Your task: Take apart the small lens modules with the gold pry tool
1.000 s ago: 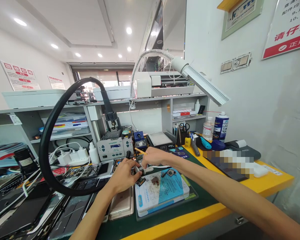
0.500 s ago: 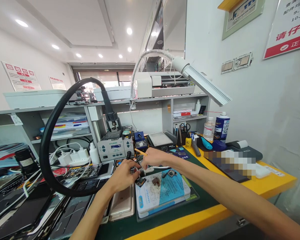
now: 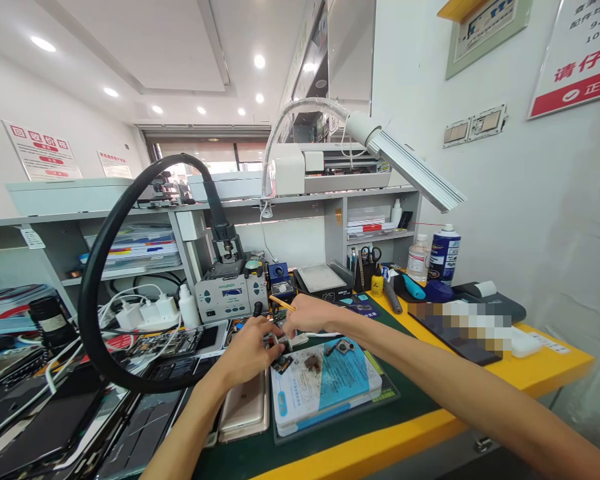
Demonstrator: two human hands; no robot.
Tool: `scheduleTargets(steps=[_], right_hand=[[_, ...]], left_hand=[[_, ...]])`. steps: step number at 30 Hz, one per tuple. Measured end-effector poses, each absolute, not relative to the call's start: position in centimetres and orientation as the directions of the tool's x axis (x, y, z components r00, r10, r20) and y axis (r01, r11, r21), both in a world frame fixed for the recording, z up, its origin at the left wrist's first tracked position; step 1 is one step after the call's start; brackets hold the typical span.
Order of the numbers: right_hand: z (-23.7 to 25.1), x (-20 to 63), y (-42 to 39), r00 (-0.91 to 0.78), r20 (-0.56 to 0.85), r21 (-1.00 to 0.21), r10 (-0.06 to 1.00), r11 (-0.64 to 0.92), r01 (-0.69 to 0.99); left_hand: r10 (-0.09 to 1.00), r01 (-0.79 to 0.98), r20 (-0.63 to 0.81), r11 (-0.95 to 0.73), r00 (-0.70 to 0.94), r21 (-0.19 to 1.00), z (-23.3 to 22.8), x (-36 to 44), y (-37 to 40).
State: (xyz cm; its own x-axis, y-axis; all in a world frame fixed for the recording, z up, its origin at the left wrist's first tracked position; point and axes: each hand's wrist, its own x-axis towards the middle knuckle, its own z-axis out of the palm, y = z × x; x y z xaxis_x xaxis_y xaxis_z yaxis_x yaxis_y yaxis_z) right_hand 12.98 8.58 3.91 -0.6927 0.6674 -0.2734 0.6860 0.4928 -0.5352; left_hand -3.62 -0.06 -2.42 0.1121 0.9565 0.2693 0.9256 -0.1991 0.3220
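The left hand (image 3: 247,350) and right hand (image 3: 307,313) both pinch a small part (image 3: 279,343) (details too small to tell) above the blue pad (image 3: 330,383) on the bench (image 3: 380,440).

Small metal component (image 3: 279,341): silvery, rounded, pinched between the fingertips of both hands just above the far left corner of the blue-and-white pad (image 3: 325,387); detail too small to make out.

Small dark module (image 3: 281,364): squarish, black with a lighter centre, lying flat on the same corner of the pad, just below the metal component.

Yellow-handled tool (image 3: 283,303): thin stick, tilted, upper end pointing left and away from the pad, gripped in the right hand beyond the pad's far edge.
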Motion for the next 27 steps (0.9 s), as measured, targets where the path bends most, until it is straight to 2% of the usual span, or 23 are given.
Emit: scheduleTargets(steps=[12, 27], right_hand=[[3.5, 13.07, 9.15, -0.695, -0.258, -0.552, 0.671, 0.488, 0.676], [3.74, 13.55, 8.71, -0.709, -0.208, -0.573, 0.674, 0.503, 0.647]], left_hand=[[0.952, 0.911, 0.285, -0.212, 0.111, 0.354, -2.31, -3.72, -0.04], [0.968, 0.897, 0.223, -0.198, 0.115, 0.395, -2.24, -3.79, -0.07]])
